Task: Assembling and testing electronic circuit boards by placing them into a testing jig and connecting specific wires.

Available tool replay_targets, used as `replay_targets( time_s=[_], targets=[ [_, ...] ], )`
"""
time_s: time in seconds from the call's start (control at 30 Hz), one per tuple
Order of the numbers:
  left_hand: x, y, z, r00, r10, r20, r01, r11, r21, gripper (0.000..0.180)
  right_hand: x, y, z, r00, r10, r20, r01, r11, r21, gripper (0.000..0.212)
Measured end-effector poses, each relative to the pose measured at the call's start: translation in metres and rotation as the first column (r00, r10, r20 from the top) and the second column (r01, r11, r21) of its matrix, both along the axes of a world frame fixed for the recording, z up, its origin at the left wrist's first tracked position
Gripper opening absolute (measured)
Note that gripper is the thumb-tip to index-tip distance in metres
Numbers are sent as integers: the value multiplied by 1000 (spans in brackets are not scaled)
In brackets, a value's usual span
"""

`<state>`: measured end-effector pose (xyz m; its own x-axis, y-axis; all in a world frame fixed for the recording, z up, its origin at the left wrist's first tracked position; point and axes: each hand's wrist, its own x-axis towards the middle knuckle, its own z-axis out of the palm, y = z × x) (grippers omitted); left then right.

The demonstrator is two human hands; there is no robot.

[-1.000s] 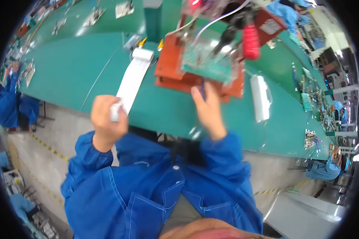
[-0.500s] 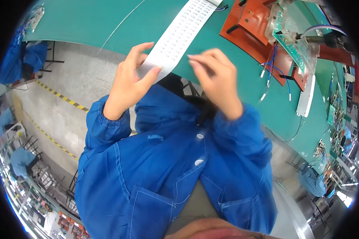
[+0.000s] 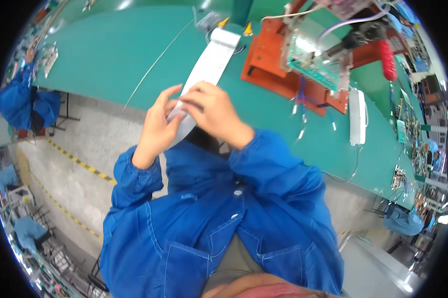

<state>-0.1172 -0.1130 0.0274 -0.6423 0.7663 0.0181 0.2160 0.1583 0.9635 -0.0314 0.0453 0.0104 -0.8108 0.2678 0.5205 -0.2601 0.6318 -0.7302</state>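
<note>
A long white label strip [image 3: 209, 64] runs from a small roll [image 3: 226, 37] at the far side of the green table down toward me. My left hand [image 3: 157, 126] grips its near end, thumb on one face and fingers behind. My right hand [image 3: 216, 111] reaches across the strip, thumb and fingertips pinched on it right beside the left fingertips. Whether a single label sits between those fingertips is too small and blurred to tell. The strip's tail hangs below the left thumb, past the table edge.
To the right, an orange fixture [image 3: 268, 57] carries a green circuit board [image 3: 310, 69] with loose wires. A white elongated box [image 3: 356, 116] lies beside it, near a red-handled tool [image 3: 388, 62]. A thin wire [image 3: 157, 59] crosses the green table [image 3: 100, 54]. Co-workers sit at the far left and right.
My right hand has moved left onto the strip, meeting my left hand. The view has shifted, bringing the roll into sight. My left hand still holds the strip.
</note>
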Motion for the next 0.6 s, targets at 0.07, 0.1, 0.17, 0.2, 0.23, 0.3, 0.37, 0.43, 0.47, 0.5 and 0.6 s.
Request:
replay_targets(
  time_s=[0.07, 0.1, 0.17, 0.2, 0.23, 0.3, 0.37, 0.43, 0.47, 0.5, 0.6],
  targets=[
    [2, -1, -3, 999, -12, -33, 12, 1000, 12, 62, 1, -4, -1, 1000, -19, -3, 19, 1000, -19, 11],
    [4, -2, 0, 999, -1, -47, 1, 1000, 4, 63, 3, -5, 0, 1000, -20, 9, 20, 999, -48, 11],
    [8, -2, 6, 996, -22, -84, 20, 1000, -19, 64, 5, -7, 0, 1000, -23, 3, 23, 997, -68, 10],
    [8, -1, 6, 995, -20, -99, 17, 999, -32, 65, 6, -7, 0, 998, -47, -36, 46, 998, -31, 9],
    [11, -1, 6, 994, -14, -108, 9, 999, -49, 65, 9, -9, 1, 995, -66, -70, 67, 998, 0, 8],
    [14, 3, 7, 994, -3, -108, -3, 999, -52, 66, 15, -7, 2, 986, -89, -139, 98, 994, 56, 9],
    [13, 3, 3, 996, 25, -81, -26, 1000, -14, 65, 23, -7, 3, 978, -90, -190, 119, 982, 148, 10],
    [17, 3, 1, 987, 49, -152, -56, 998, -40, 58, 44, -1, 5, 977, -73, -199, 104, 983, 153, 12],
    [23, 4, 5, 877, 167, -450, -200, 979, -27, 53, 59, 2, 8, 967, -145, -210, 163, 984, 71, 13],
    [30, 5, 8, 668, 253, -700, -324, 946, 32, 48, 77, 7, 12, 952, -219, -214, 222, 975, -11, 13],
    [50, -6, 4, 699, 333, -633, -334, 935, 123, 35, 150, 34, 43, 858, -443, -260, 468, 883, 42, 17]
  ],
)
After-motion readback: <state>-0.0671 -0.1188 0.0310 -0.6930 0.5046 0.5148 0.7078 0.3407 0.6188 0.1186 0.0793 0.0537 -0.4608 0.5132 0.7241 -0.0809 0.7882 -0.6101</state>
